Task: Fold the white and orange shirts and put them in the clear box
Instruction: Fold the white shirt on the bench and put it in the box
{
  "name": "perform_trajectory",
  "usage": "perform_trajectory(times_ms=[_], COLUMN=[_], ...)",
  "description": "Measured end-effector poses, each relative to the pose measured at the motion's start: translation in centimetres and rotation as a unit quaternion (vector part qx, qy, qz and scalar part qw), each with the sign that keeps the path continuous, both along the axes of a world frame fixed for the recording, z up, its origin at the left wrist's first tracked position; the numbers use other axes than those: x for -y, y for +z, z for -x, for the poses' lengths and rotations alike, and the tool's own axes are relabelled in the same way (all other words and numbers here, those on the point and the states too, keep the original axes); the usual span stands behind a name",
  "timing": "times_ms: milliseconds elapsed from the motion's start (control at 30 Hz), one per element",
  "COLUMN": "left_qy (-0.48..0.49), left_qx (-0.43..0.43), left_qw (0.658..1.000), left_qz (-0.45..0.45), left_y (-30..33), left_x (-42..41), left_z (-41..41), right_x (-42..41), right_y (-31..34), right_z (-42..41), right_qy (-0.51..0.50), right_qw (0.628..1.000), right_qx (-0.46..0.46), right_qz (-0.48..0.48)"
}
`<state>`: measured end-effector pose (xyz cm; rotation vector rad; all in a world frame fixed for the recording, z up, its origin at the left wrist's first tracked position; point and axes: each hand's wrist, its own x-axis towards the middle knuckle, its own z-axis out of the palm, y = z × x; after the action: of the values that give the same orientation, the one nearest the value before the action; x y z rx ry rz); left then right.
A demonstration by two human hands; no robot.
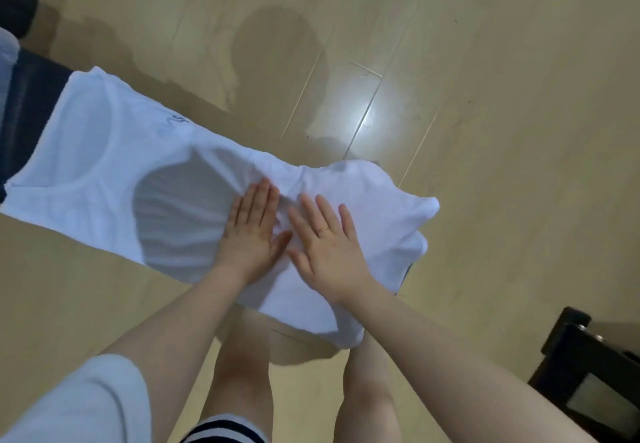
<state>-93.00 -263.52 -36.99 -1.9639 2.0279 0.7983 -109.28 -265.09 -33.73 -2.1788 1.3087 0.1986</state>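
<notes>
A: Under both hands, what do you see?

B: The white shirt. The left hand lies flat on it, fingers straight and close together. The right hand lies flat just beside it, fingers straight and spread a little. The two thumbs nearly touch.

A: Is either hand holding the cloth?

B: No. Both just press down on it with flat palms. There is a thin ring on one finger of the right hand.

A: How does the shirt look around the hands?

B: Between the hands the cloth is bunched into little wrinkles. To the left of the left hand it is smoother, with a big grey shadow on it. Farther left is the round neck of the shirt. To the right of the right hand the cloth is folded over and hangs down at the end.

A: What is the shirt on?

B: A long narrow surface, dark where it shows past the neck end. I cannot tell what kind it is.

A: And farther out?

B: The light wood floor is all around. Bare knees are below the arms. A dark piece of furniture stands well off to the right of the right hand.
</notes>
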Motion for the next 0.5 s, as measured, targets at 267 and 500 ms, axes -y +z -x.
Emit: perform_trajectory(times_ms=[267,500], left_qy=[-0.028,0.021], left_qx=[0.025,-0.012], left_qw=[0.999,0.999], left_qz=[0.005,-0.034], left_y=[0.4,3.8], left_x=[0.1,-0.5], left_z=[-0.9,-1.0], right_x=[-1.3,-2.3], right_y=[-0.5,4.4], right_z=[5.3,6.6], right_qy=[-0.033,-0.172], right_qw=[0.989,0.957], right_qx=[-0.136,-0.204], right_qz=[-0.035,-0.108])
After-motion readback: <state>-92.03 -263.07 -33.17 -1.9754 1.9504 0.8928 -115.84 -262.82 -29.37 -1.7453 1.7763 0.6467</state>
